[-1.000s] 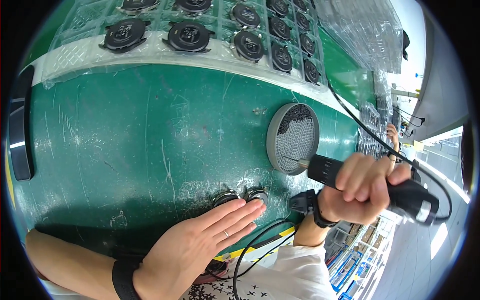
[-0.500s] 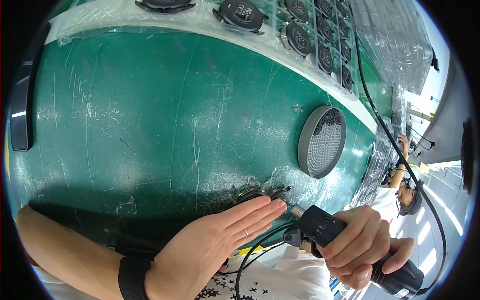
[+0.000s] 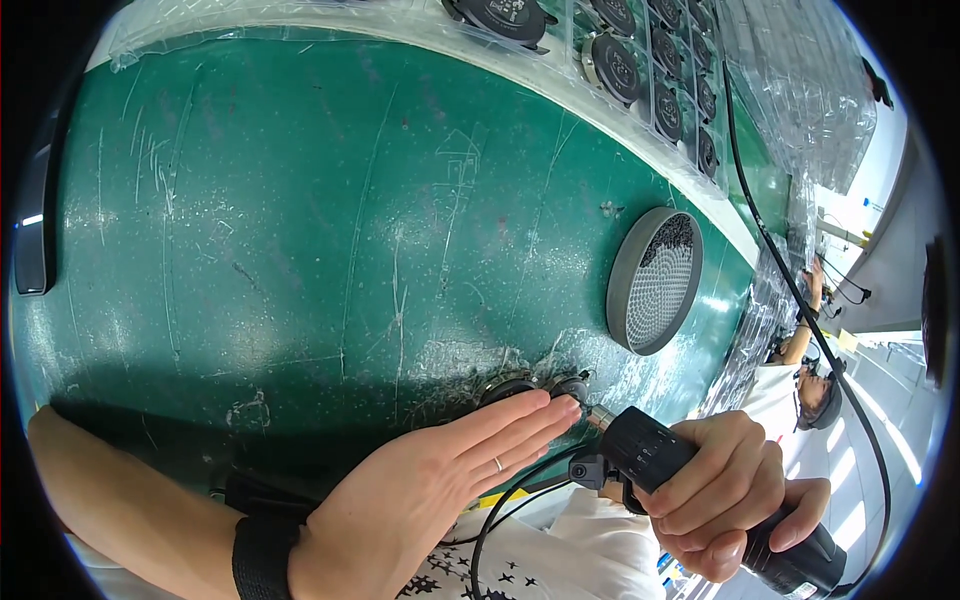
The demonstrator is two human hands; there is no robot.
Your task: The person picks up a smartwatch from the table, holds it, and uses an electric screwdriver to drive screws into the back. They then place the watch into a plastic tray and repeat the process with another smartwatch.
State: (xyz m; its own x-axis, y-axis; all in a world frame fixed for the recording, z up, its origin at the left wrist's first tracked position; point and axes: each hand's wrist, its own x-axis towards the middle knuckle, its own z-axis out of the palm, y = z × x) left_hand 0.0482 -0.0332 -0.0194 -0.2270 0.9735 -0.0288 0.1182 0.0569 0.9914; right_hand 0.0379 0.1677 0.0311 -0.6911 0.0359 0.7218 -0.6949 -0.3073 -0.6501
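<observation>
My left hand (image 3: 420,485) stretches flat, fingers straight and side by side, over the near edge of the green mat. Two round dark watch parts (image 3: 508,386) show partly beyond its fingertips; whether the hidden thumb touches them I cannot tell. In my right hand (image 3: 725,490) is a black corded electric screwdriver (image 3: 645,448), the fingers wrapped round its body. Its metal nose points left, close by my left fingertips and the right-hand watch part. The tip of the bit is hidden or too small to make out.
A round grey dish (image 3: 617,300) of tiny dark screws stands right of centre. Clear plastic trays with several round watch parts (image 3: 612,68) line the far edge. The screwdriver's black cable (image 3: 790,275) runs down the right side. A dark slab-like device (image 3: 35,235) lies far left. Another person (image 3: 800,390) works at right.
The view has shifted slightly, so the far trays sit higher and the dish a little further right. Both hands keep nearly the same pose, with the screwdriver still at the left fingertips.
</observation>
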